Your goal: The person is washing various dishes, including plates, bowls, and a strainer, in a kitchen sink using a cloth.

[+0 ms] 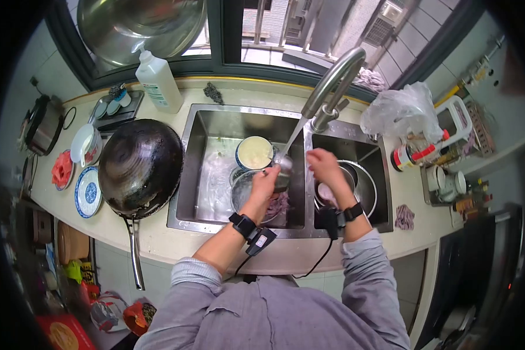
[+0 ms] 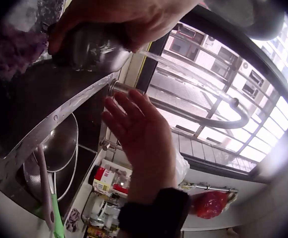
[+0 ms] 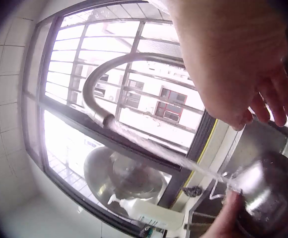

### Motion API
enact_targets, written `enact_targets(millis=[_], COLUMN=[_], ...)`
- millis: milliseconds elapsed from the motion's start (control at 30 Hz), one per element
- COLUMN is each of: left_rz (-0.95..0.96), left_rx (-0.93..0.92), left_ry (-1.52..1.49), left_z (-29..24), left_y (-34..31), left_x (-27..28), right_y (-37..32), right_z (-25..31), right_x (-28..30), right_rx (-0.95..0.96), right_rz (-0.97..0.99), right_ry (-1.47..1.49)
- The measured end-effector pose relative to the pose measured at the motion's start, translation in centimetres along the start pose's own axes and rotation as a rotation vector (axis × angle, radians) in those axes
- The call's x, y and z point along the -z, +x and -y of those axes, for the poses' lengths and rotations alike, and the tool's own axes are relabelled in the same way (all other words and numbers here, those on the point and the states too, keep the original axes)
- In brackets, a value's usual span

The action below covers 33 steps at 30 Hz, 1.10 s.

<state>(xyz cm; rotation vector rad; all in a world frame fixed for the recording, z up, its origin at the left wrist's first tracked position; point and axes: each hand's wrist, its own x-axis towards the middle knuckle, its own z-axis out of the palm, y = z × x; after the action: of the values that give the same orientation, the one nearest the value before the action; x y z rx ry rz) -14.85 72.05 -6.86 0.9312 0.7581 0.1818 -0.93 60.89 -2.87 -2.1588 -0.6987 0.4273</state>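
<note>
In the head view my left hand (image 1: 261,189) grips a small, shiny metal bowl (image 1: 282,178) over the left sink basin. Water from the faucet (image 1: 332,76) runs onto it; the right wrist view shows the stream striking the bowl (image 3: 273,193) beside the left thumb (image 3: 229,210). My right hand (image 1: 326,169) hovers above the divider and the right basin, holding nothing, its fingers extended in the left wrist view. Below the left hand lie a wet purple cloth (image 1: 279,205) and a round vessel (image 1: 242,189) partly hidden by that hand. Behind stands a blue-rimmed bowl (image 1: 255,153) with a pale yellow inside.
An upturned black wok (image 1: 140,169) covers the counter left of the sink, near a blue-patterned plate (image 1: 88,192). A white pump bottle (image 1: 157,81) stands by the window. Metal pans (image 1: 364,186) fill the right basin; a plastic bag (image 1: 399,111) sits behind it.
</note>
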Motion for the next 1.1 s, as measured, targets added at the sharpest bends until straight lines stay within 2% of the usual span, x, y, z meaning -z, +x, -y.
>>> enact_targets(millis=[33,67,100,133,200,333,400,467,533,600,667,733,767,967,1067,1100], left_rz=[0.002,0.003,-0.024,-0.039,-0.101,-0.222,-0.329,-0.334,-0.302,-0.315,-0.287,-0.294,-0.303,-0.313,-0.313,-0.324], left_rx=[-0.038,-0.075,-0.232,-0.227,-0.538,-0.499,-0.571,-0.565,-0.659,-0.668,-0.813,-0.811,-0.838,-0.927,-0.965,-0.975], left_ry=[0.148,0.296,0.459,0.458,0.777,0.862,0.926,0.949,1.048,1.054,1.125,1.159,1.172,1.310,1.329,1.324], left_z=[0.5,1.2,2.0,2.9,3.3,1.9,1.5,1.5,1.4,2.0,2.8,2.6,2.5,3.0,3.0,3.0], left_y=[0.7,1.7,2.8,3.5,3.6,2.3,2.4,2.6,2.5,2.0,1.6,0.9,0.6,-1.6,-2.7,-3.2], left_x=[-0.2,-0.4,-0.7,-0.7,-1.1,-2.1,-2.3,-2.2,-2.3,-2.1,-1.4,-1.0,-0.9,-0.4,-0.7,-0.8], right_y=[1.3,3.3,4.1,4.9,7.4,11.0,12.8,13.8,14.2,15.3,16.9,17.6,17.7,14.0,8.7,6.4], right_z=[-0.3,-2.1,-1.7,-2.0,-3.6,-4.6,-5.6,-5.2,-4.3,-4.9,-6.2,-6.6,-6.6,-4.3,-2.3,-1.6], right_x=[1.2,1.8,3.0,3.9,5.2,7.4,8.1,8.5,8.7,8.6,8.9,9.4,9.3,8.2,6.3,5.0], right_rx=[-0.068,-0.007,-0.099,-0.085,-0.120,-0.216,-0.215,-0.157,-0.157,-0.140,-0.158,-0.244,-0.244,-0.079,-0.076,-0.106], right_rz=[-0.007,-0.078,-0.095,-0.117,-0.174,-0.152,-0.108,-0.195,-0.128,-0.163,-0.130,-0.052,-0.089,-0.126,-0.108,0.054], right_ry=[0.090,0.084,0.109,0.135,0.055,0.260,0.294,0.406,0.440,0.545,0.571,0.670,0.700,0.560,0.671,0.609])
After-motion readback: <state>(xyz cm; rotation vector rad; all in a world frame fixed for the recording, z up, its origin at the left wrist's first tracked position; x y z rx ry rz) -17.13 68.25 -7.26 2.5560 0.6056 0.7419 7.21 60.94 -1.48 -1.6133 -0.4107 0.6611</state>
